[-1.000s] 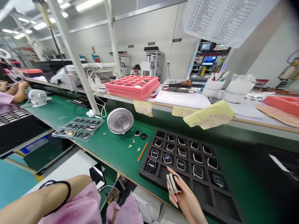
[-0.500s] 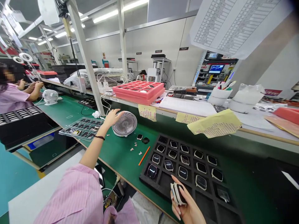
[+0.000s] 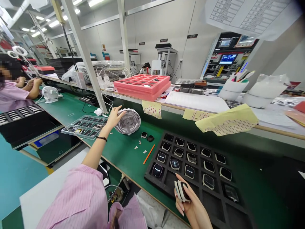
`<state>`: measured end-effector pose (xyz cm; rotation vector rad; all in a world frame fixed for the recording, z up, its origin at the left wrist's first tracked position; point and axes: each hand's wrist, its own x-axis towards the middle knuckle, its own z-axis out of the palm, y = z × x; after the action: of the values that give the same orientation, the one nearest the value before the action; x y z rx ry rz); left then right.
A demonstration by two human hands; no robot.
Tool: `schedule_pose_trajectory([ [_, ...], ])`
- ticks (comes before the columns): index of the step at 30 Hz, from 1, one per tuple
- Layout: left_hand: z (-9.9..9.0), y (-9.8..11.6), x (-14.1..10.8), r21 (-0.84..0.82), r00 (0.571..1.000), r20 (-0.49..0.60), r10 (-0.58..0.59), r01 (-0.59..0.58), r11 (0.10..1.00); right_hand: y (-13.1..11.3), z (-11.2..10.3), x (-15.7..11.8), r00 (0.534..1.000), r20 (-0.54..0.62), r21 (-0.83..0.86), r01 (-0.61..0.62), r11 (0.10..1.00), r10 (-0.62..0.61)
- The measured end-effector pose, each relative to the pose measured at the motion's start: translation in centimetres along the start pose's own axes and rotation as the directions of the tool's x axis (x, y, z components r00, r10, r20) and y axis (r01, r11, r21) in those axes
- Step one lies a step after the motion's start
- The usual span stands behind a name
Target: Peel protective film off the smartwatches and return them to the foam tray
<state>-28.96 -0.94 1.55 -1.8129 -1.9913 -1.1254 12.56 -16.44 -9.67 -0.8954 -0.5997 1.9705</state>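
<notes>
The right hand (image 3: 192,203) pinches a white-banded smartwatch (image 3: 181,191) between thumb and fingers beside the black foam tray (image 3: 149,179). Well left of the tray, the left hand (image 3: 113,117), fingers spread, touches a desk fan (image 3: 128,121).

Green-matted worktop (image 3: 128,159) inspected. Toward its right end lies a black foam tray (image 3: 152,179) with square compartments holding watch bodies. Left of the tray are a slender orange pen (image 3: 149,154), two small dark watch bodies (image 3: 147,137) and pale scraps (image 3: 136,148). Farther left, near the far edge, a grey-and-white desk fan (image 3: 127,121) stands just beside a clear plastic tray (image 3: 84,126) of dark parts.
</notes>
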Motion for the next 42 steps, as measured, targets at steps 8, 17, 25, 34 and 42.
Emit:
schedule_pose_trajectory([
  [8,3.2,5.3,-10.3,0.039,0.883,0.377,0.281,-0.318,0.947,0.2,-0.5,0.5,0.998,-0.048,-0.032,0.035,0.999,-0.036],
  [17,7.6,3.1,-14.3,0.058,0.813,0.577,-0.078,0.055,0.997,-0.6,0.9,0.3,0.999,-0.007,-0.036,0.036,0.999,-0.036],
  [25,8.9,3.7,-13.3,0.078,0.867,0.497,0.030,-0.080,0.994,-0.7,1.8,0.0,0.999,-0.024,-0.057,0.039,0.998,-0.040],
  [34,9.9,3.9,-11.8,0.115,0.854,0.513,0.086,-0.167,0.979,-1.0,1.2,-0.4,0.997,-0.064,-0.028,0.046,0.999,-0.048],
  [42,9.0,4.5,-13.0,0.117,0.798,0.571,0.194,-0.313,0.942,-0.9,1.1,-0.1,0.998,-0.024,-0.011,0.057,0.998,-0.057],
])
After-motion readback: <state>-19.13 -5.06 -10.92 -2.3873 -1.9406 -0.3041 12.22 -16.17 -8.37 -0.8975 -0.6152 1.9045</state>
